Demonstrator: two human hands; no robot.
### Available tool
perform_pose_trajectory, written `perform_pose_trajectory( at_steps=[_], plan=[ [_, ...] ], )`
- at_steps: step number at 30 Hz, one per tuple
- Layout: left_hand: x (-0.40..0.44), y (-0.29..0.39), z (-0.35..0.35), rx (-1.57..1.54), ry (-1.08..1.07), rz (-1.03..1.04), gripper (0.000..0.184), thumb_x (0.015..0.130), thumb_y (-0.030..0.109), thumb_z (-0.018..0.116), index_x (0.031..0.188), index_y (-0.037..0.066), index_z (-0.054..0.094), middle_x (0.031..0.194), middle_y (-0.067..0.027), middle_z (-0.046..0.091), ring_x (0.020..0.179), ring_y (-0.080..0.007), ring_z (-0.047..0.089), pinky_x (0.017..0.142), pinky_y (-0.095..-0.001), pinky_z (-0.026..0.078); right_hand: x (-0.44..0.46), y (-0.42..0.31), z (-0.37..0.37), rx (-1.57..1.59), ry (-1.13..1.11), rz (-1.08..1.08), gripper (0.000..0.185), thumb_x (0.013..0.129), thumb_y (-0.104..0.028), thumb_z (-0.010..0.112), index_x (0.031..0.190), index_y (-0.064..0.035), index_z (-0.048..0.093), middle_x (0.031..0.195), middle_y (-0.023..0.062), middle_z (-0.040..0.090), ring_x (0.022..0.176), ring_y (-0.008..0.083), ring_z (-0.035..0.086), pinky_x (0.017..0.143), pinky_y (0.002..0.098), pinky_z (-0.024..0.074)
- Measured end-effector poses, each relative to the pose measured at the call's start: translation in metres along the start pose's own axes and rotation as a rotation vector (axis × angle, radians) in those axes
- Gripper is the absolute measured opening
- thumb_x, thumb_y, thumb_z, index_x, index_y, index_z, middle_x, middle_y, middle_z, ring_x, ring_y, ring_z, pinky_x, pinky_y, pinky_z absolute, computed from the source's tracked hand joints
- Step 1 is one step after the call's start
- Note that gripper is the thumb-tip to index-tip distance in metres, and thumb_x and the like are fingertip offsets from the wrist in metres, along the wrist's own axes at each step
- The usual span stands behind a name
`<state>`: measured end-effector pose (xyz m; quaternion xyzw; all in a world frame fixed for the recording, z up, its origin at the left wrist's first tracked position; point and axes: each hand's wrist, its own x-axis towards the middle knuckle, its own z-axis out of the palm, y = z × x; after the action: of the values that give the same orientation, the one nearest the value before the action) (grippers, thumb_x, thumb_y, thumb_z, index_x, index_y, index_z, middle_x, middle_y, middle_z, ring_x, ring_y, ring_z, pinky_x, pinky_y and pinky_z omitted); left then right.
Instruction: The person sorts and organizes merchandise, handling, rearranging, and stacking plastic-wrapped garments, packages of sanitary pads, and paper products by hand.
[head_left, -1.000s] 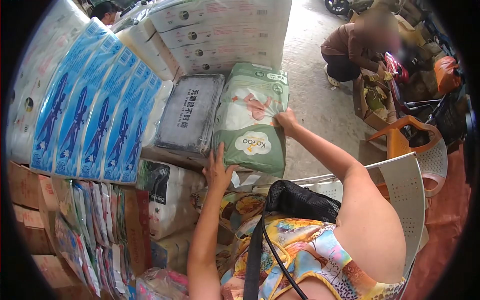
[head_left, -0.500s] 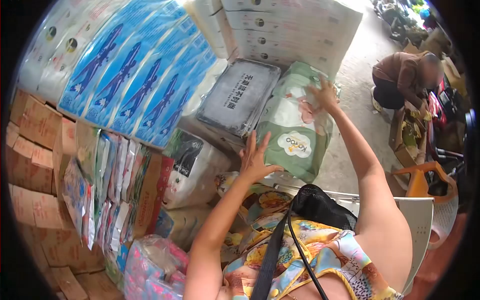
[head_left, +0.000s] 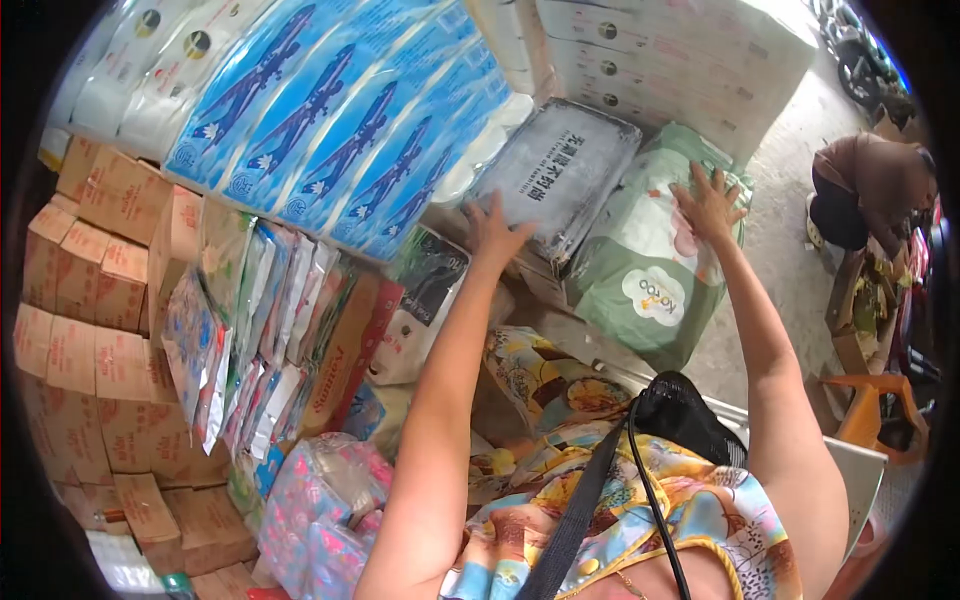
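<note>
At two o'clock, right hand (head_left: 712, 208) palm-down atop diaper pack (head_left: 655, 240); at twelve, left hand (head_left: 497, 240) at grey box (head_left: 570, 175); fingers splayed, gripping nothing.

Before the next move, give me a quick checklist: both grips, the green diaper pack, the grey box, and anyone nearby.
1. Right grip placed on the green diaper pack: ok, fingers spread over its upper face.
2. Right grip closed around the pack: not ok, it is open.
3. Left grip on the diaper pack: not ok, it is open at the near left corner of the grey box.
4. Left fingertips pressing on the grey box: cannot tell.
5. Support under the diaper pack: cannot tell, its underside is hidden.
6. Crouching person apart from the diaper pack: ok, bare floor shows between.
</note>
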<state>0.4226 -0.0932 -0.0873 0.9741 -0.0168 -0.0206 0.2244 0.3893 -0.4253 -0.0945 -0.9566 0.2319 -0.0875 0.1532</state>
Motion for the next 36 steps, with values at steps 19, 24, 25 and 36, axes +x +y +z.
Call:
perform_pose_trajectory(
  at_steps=[19, 24, 25, 36],
  plan=[
    [0.019, -0.057, 0.004, -0.177, 0.041, -0.143, 0.095, 0.053, 0.043, 0.074, 0.127, 0.005, 0.028, 0.128, -0.02, 0.031, 0.118, -0.0331, 0.033, 0.092, -0.0406, 0.034, -0.001, -0.008, 0.01, -0.02, 0.082, -0.023, 0.062, 0.071, -0.056, 0.053, 0.126, -0.0325, 0.035, 0.137, 0.012, 0.021, 0.122, 0.0454, 0.013, 0.087, 0.0677, 0.0125],
    [0.011, -0.041, -0.006, -0.073, -0.011, -0.263, 0.096, 0.054, 0.047, 0.073, 0.127, 0.003, 0.03, 0.128, -0.0219, 0.03, 0.119, -0.0337, 0.031, 0.094, -0.0418, 0.03, 0.002, -0.008, 0.011, -0.086, 0.079, -0.005, 0.062, 0.071, -0.058, 0.051, 0.126, -0.0335, 0.035, 0.136, 0.0115, 0.022, 0.122, 0.0444, 0.015, 0.086, 0.0682, 0.0134],
    [0.013, -0.049, 0.002, -0.121, 0.012, -0.212, 0.095, 0.054, 0.047, 0.072, 0.127, 0.005, 0.03, 0.129, -0.0212, 0.029, 0.119, -0.0334, 0.031, 0.094, -0.045, 0.029, 0.002, -0.006, 0.013, -0.116, 0.081, 0.005, 0.062, 0.071, -0.058, 0.05, 0.126, -0.0339, 0.034, 0.136, 0.0115, 0.023, 0.122, 0.0441, 0.015, 0.086, 0.0685, 0.0137],
    [-0.101, -0.019, 0.047, -0.373, 0.295, -0.336, 0.066, 0.072, 0.031, 0.062, 0.127, 0.013, 0.031, 0.13, -0.0196, 0.028, 0.118, -0.0364, 0.03, 0.092, -0.0511, 0.027, 0.017, 0.026, 0.048, -0.426, 0.137, -0.022, 0.065, 0.075, -0.071, 0.021, 0.132, -0.0397, 0.016, 0.137, 0.0046, 0.024, 0.119, 0.0424, 0.028, 0.079, 0.0694, 0.024]
  ],
)
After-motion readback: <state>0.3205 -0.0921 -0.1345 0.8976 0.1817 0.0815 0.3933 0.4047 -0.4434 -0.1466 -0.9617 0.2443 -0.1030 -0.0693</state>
